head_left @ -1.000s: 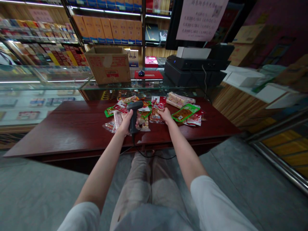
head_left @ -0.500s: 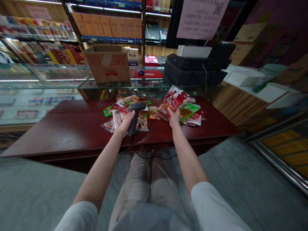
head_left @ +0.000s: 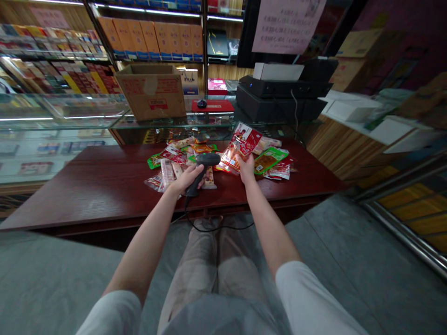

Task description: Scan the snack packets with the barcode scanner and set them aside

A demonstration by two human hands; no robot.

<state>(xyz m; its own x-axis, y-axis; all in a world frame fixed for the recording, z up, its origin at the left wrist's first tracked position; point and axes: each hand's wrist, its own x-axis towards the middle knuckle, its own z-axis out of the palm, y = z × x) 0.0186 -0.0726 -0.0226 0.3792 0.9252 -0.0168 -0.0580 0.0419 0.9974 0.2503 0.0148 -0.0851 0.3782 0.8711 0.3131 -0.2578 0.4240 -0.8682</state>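
Observation:
A black barcode scanner (head_left: pixel 206 160) is in the grip of my left hand (head_left: pixel 186 180), its head pointing right and its cord hanging below. In my right hand (head_left: pixel 246 168) is a red-and-clear snack packet (head_left: pixel 242 142), held tilted above the table. Light from the scanner falls on the packet's lower left part. Under and beside my left hand lies a pile of snack packets (head_left: pixel 167 173), some red, some green, some pale. A green-edged packet (head_left: pixel 269 160) and several red ones lie just right of my right hand.
The dark red wooden table (head_left: pixel 94 186) stands against a glass counter (head_left: pixel 139 122). On the counter are an open cardboard box (head_left: pixel 153 100), a mouse (head_left: pixel 201 103) on a red pad, and black checkout equipment (head_left: pixel 279 100). Stocked shelves rise behind.
The scanner has turned and moved slightly right, toward the packet. My right hand has shifted a little left and tilted the packet; bright light now shows on it.

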